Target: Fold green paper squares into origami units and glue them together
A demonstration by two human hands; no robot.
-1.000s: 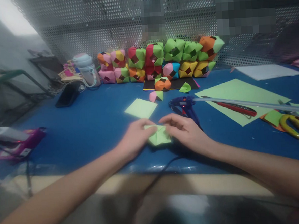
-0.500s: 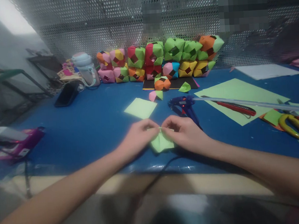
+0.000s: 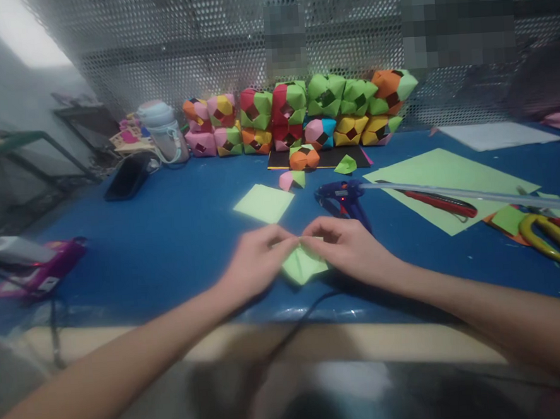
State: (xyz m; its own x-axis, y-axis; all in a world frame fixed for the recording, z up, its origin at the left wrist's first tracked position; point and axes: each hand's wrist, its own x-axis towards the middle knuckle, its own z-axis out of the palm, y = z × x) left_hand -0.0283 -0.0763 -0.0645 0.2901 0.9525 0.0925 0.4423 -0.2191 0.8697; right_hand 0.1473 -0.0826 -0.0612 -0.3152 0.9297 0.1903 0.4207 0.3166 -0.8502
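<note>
A partly folded piece of light green paper [image 3: 303, 266] is held between my two hands near the table's front edge. My left hand [image 3: 260, 255] pinches its left side, and my right hand [image 3: 346, 243] grips the right side. Both thumbs meet at the top middle of the piece. Creases run down the paper, and the fingers cover its upper corners. Just beyond my left hand lies a flat light green paper square [image 3: 264, 203]. A blue glue gun [image 3: 345, 196] with a long clear glue stick [image 3: 469, 195] stands behind my right hand.
Stacked folded paper balls [image 3: 288, 111] line the back against a perforated metal screen [image 3: 195, 56]. Rightward lie a large green sheet [image 3: 441, 168], a red cutter [image 3: 443, 203] and yellow-handled scissors [image 3: 541, 244]. Leftward are a phone [image 3: 126, 176], a bottle [image 3: 164, 134] and a purple power strip [image 3: 56, 267].
The green paper has shifted slightly in my fingers, and its lower edge looks different. Both hands stay almost in place. The view has moved a little.
</note>
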